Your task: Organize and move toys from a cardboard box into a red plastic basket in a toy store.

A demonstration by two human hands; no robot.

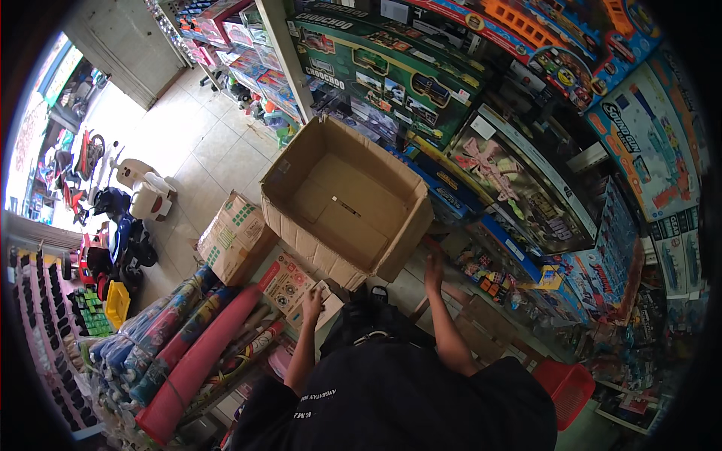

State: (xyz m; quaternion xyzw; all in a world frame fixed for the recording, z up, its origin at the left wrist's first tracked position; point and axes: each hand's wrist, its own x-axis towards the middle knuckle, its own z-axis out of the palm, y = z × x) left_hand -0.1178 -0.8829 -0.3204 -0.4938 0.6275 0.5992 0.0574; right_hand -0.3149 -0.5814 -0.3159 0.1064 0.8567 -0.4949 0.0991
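A large open cardboard box (344, 208) stands before me, its top flaps not raised and its inside bare except for a short strip of tape on the bottom. My left hand (313, 303) is near the box's front left side, fingers loosely curled and apart, above a smaller printed carton (286, 284). Beyond the box's right front corner is my right hand (433, 273), seen edge-on with its fingers pointing away from me. Whether it touches the box wall cannot be made out.
A taped carton (237, 239) stands left of the box. Plastic-wrapped rolls (163, 338) and a pink roll (203, 361) lean at the left. Shelves with boxed toys (383, 79) line the right. A red plastic basket (564, 389) and a wooden stool (479, 332) are at my right.
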